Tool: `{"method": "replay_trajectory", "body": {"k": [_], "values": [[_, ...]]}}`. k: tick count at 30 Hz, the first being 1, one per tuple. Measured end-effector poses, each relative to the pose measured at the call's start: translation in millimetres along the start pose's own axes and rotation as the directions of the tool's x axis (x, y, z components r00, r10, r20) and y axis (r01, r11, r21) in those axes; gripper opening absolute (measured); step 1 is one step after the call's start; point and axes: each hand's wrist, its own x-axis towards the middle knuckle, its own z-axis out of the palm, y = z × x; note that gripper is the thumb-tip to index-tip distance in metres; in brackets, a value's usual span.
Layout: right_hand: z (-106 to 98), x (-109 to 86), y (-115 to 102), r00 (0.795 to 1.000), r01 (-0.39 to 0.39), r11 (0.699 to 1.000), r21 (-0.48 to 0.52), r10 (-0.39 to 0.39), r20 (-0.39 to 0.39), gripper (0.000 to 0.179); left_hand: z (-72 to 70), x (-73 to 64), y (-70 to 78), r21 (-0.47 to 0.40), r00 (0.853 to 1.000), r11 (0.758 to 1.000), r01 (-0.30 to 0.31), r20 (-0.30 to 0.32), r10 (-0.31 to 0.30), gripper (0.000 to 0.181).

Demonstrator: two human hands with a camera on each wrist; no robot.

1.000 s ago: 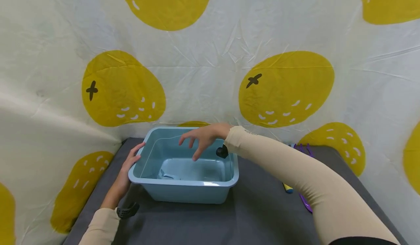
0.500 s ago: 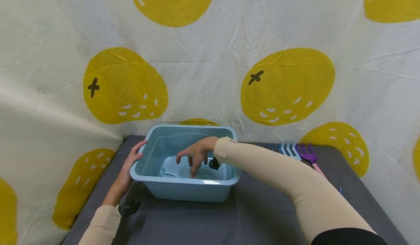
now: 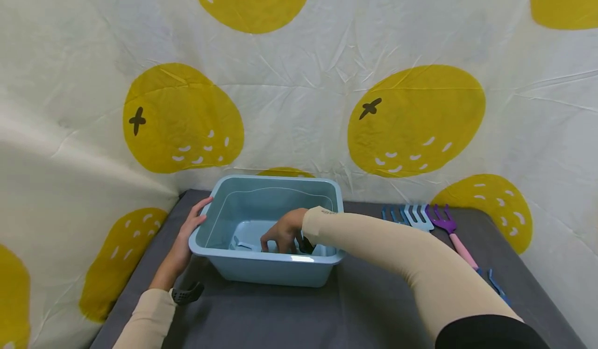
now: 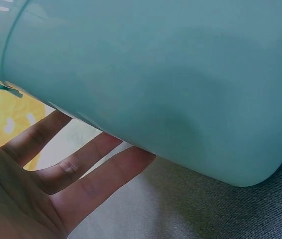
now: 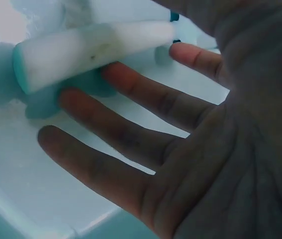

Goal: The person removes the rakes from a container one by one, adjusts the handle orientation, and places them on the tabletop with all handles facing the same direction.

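Note:
A light blue plastic basin [image 3: 266, 270] stands on the dark cloth. My left hand [image 3: 184, 237] touches its left rim; in the left wrist view the fingers [image 4: 88, 181] stretch fairly straight to the basin's outer wall. My right hand [image 3: 286, 230] reaches down inside the basin, its wrist over the right part. A tool's white, teal-ended handle [image 5: 91, 54] lies on the basin floor in the right wrist view. Beside it the fingers are spread, one fingertip right at the handle's edge, not curled round it. A small light blue piece [image 3: 242, 245] shows on the floor at left.
At the right back lie a purple fork [image 3: 441, 219] with a pink handle, a light blue slotted tool [image 3: 418, 217] and a darker blue tined tool [image 3: 395, 215]. A blue piece [image 3: 498, 285] lies nearer. A patterned sheet [image 3: 299, 131] hangs close behind the basin.
My right hand has lowered from above the basin to deep inside it. The right forearm has shifted, uncovering more of the tools at right. The left hand stays on the rim.

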Motion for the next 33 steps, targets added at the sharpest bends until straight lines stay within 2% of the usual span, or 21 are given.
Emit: {"method": "replay_trajectory", "body": {"k": [7,12,17,22,26,30,33], "values": [[6.6,4.8,-1.7,1.000,0.005,0.998,-0.069,-0.006,-0.014,0.025,-0.5,0.1,-0.8,-0.002,1.000,1.000,-0.004,0.000,0.004,0.054],[11.7,8.8,-5.4,1.000,0.009,0.996,-0.089,-0.010,-0.012,0.028,-0.1,1.2,-1.3,-0.006,1.000,1.000,-0.012,-0.001,0.012,0.054],[17.0,13.4,-8.6,0.999,0.002,0.999,-0.053,-0.004,-0.037,0.043,-0.4,1.9,-1.3,-0.012,1.000,1.000,-0.019,-0.003,0.019,0.053],[19.6,13.8,-9.1,0.995,0.071,0.997,0.000,-0.071,-0.076,0.060,-0.6,2.1,-0.5,-0.016,1.000,1.000,-0.017,-0.008,0.017,0.053],[23.6,11.2,-9.7,0.986,0.124,0.992,0.014,-0.122,-0.118,0.045,-0.9,1.6,-0.4,-0.015,1.000,1.000,-0.020,-0.008,0.020,0.053],[29.1,7.6,-11.2,0.983,0.106,0.990,0.090,-0.091,-0.160,0.016,-1.0,0.5,-1.0,-0.014,1.000,1.000,-0.023,-0.011,0.023,0.054],[30.8,5.7,-11.3,0.982,0.084,0.983,0.161,-0.055,-0.181,0.024,-0.7,1.6,-1.9,-0.015,1.000,1.000,-0.024,-0.007,0.024,0.053]]}}
